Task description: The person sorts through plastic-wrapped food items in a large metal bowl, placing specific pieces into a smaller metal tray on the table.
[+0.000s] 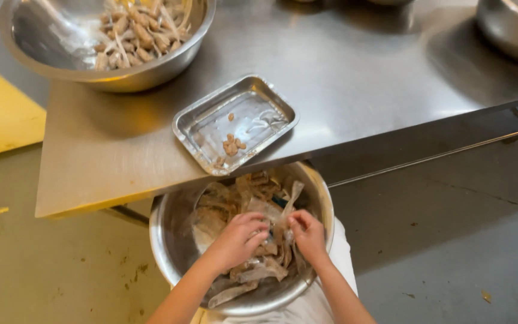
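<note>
Both hands meet low in the frame's centre over the bowl (169, 240): left hand (238, 240) and right hand (308, 235), fingers curled, pinch one wrapper (278, 235) between them.

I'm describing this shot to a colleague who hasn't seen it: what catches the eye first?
Two bare hands, left hand and right hand, pinch pale brownish wrappers inside a steel bowl on the lap, bottom centre. Just above, a small steel tray with a few brown nuts sits at the steel table's edge.
</note>
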